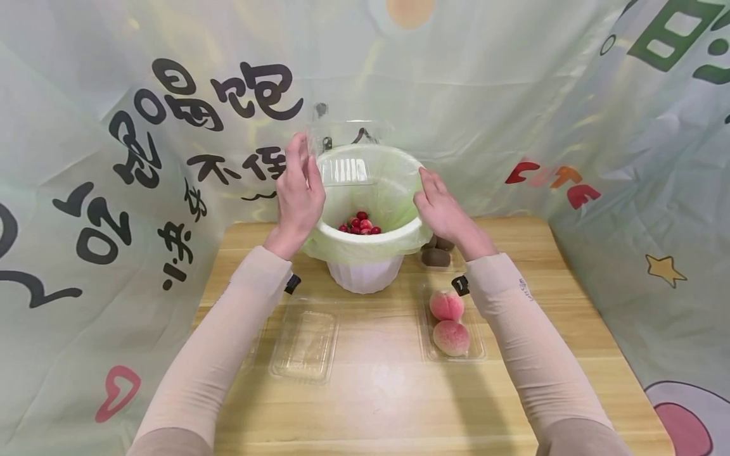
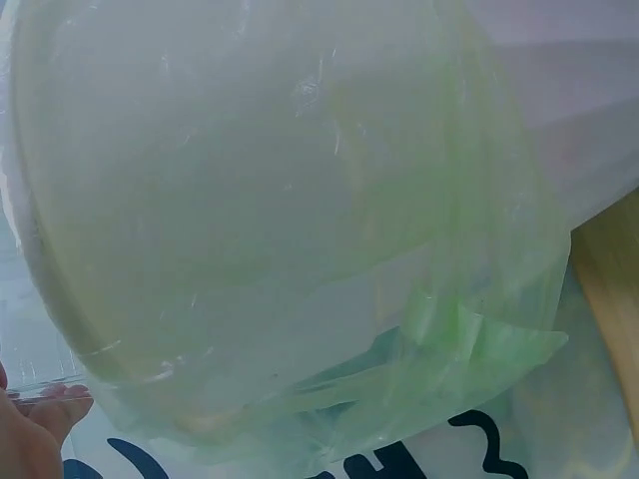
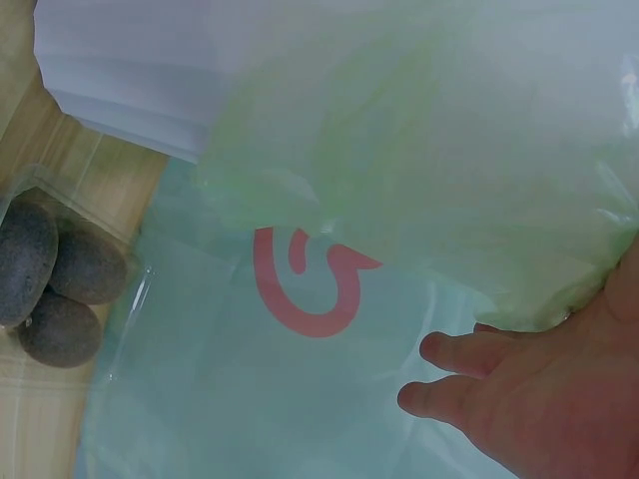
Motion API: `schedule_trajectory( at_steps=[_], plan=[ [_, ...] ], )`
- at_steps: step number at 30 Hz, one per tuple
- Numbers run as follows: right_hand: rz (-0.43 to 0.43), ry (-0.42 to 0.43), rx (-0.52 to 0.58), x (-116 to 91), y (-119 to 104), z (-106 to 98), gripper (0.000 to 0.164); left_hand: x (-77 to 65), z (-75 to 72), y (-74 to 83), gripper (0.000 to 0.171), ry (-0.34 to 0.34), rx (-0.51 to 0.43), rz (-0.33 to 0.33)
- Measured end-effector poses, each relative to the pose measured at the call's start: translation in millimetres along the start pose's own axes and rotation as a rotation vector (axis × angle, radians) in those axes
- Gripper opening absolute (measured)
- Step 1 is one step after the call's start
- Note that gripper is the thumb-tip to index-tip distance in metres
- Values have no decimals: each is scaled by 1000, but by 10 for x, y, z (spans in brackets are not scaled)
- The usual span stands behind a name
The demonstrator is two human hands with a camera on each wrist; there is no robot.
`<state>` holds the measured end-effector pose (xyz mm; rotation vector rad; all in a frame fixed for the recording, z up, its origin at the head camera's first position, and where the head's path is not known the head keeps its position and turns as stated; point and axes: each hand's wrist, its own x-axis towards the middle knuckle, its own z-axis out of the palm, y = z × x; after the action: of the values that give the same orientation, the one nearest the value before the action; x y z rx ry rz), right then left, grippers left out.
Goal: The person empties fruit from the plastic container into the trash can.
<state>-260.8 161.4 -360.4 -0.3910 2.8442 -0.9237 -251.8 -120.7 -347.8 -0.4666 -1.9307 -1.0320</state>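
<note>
Sleeves [image 1: 199, 354] flank a bin [image 1: 365, 273]. Left grip [image 1: 299, 199] pinches a clear box [image 1: 345, 171], apparently emptying it; next likely needs steady tilt. Right grip [image 1: 445, 212] unclear.

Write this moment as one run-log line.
left hand: holds clear container | right hand: at bin rim | inside: red fruit

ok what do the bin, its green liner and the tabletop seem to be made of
Bin: probably matte white plastic, judging by its moulded-looking ribs. Liner: thin, glossy plastic film, see-through with loose folds. Tabletop: smooth, slightly shiny, with wood grain; solid wood or laminate, I can't tell which.
</note>
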Motion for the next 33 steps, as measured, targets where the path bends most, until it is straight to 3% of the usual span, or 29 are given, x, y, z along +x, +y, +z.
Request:
schedule_trajectory(
  at_steps=[7, 23, 33],
  plan=[
    [-3, 2, 2, 2, 10, -2, 70, 6, -8, -20, 35, 5, 12, -2],
    [-6, -1, 14, 1, 17, 0, 70, 66, -101, 86, 36, -32, 1, -104],
    [-2, -4, 17, 11, 17, -2, 70, 133, -210, 275, 37, -125, -73, -258]
  ],
)
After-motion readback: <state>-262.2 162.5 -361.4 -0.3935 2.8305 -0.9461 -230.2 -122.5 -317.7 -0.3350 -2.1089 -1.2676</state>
